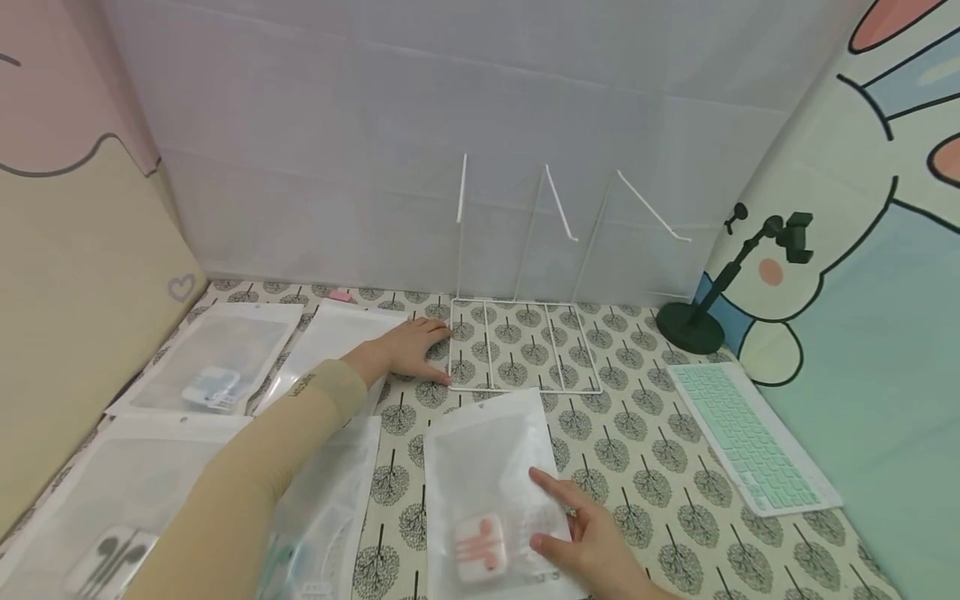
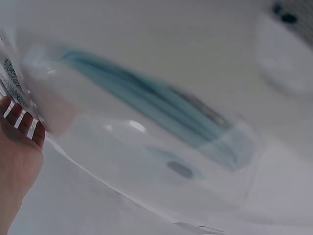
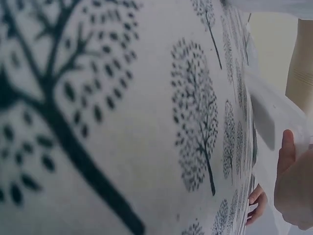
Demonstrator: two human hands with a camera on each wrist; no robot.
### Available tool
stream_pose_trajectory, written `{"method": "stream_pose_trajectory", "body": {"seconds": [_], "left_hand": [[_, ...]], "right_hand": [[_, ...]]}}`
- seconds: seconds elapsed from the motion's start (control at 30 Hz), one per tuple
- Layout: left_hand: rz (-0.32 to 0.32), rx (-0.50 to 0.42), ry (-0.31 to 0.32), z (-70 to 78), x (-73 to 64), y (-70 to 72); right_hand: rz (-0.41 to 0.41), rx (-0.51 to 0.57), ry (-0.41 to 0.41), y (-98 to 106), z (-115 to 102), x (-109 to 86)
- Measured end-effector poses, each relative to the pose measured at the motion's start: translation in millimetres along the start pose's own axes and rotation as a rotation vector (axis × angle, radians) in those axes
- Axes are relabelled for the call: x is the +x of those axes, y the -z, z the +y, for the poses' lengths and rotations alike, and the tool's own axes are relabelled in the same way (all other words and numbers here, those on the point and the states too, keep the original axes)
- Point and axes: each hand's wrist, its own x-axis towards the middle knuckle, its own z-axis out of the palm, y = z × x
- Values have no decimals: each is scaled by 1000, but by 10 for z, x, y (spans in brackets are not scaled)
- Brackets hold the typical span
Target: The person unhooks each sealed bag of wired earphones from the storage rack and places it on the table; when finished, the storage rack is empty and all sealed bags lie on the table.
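Observation:
My left hand (image 1: 412,348) lies with its fingers stretched, tips right at the left edge of a white wire rack (image 1: 489,342). Three upright prongs rise from the rack's back, each bent at the top. My right hand (image 1: 592,542) is over the right edge of a frosted zip pouch (image 1: 480,450), index finger and thumb spread apart. Inside that pouch, a white case with pink earphones (image 1: 480,546) shows through. In the left wrist view, a clear pouch with a teal item (image 2: 146,103) fills the picture, with my left hand at its side.
Several more pouches lie at left, one holding dark earphones (image 1: 112,558), another a blue item (image 1: 212,387). A pink scrap (image 1: 340,295) sits by the back wall. At right are a black phone stand (image 1: 690,327) and a mint-green keyboard (image 1: 750,437). The tablecloth has tree prints.

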Motion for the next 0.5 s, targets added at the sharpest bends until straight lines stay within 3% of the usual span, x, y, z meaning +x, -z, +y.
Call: {"method": "stream_pose_trajectory", "body": {"seconds": [0.2,0.5], "left_hand": [[0,-1,-7,5,-6,-3],[-12,-10,1,24,-14,16]], "right_hand": [[53,-477,111,-9,18,87],[-8,-812,169,-7,31,231]]}}
